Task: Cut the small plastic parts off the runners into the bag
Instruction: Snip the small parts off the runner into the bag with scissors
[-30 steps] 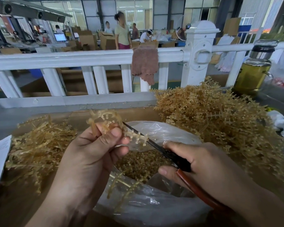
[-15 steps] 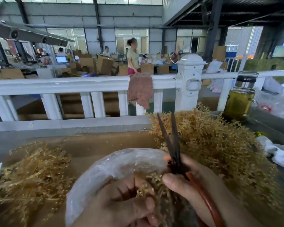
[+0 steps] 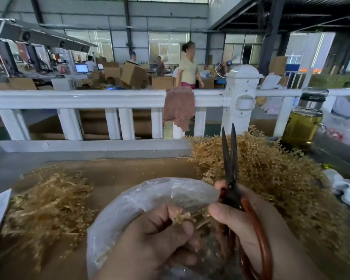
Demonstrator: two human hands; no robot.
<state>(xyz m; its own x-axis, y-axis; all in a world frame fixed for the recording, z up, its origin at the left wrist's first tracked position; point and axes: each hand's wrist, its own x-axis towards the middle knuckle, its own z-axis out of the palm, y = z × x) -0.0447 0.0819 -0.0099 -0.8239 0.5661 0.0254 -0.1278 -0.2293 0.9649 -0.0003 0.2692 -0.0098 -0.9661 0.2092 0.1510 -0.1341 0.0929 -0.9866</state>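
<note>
Seemingly between cuts: the left hand (image 3: 156, 239) is pinching a runner (image 3: 183, 216) over the near bag (image 3: 129, 201). The right hand (image 3: 251, 225) is gripping upturned scissors (image 3: 229, 158), whose blades probably need lowering to the runner next.

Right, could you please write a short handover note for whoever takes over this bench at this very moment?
Left hand grips a runner piece over the mouth of the bag.
Right hand holds the scissors, blades pointing up, almost closed, clear of the runner piece.
The bag is clear plastic and open, in front between the hands; its contents are blurred.
Done: the left pile looks like stripped runners.
Left: trim the held piece, then work through the big right pile, which carries parts.
</note>
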